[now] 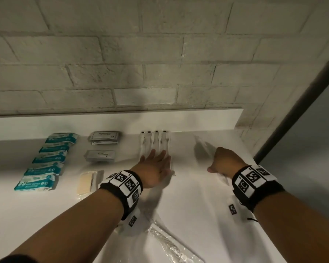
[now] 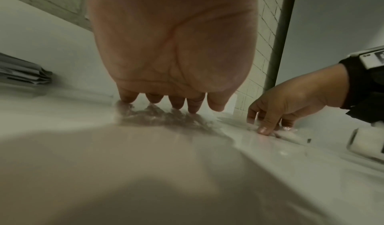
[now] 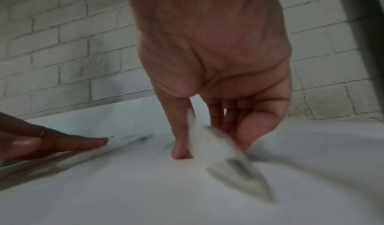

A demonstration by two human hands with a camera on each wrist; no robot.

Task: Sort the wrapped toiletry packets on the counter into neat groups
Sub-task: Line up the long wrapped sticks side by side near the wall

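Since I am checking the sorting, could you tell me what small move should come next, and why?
Probably the right hand should lay the clear packet it pinches beside the row of clear packets that the left hand presses flat, since they look alike.

Both forearms are bare. Each wrist wears a black fabric band (image 1: 122, 188) carrying white blocks printed with black square codes; the right band (image 1: 254, 184) has a thin black cord at its 5 o'clock edge. A thin ring (image 3: 42, 133) circles one finger of the left hand (image 1: 154, 168).
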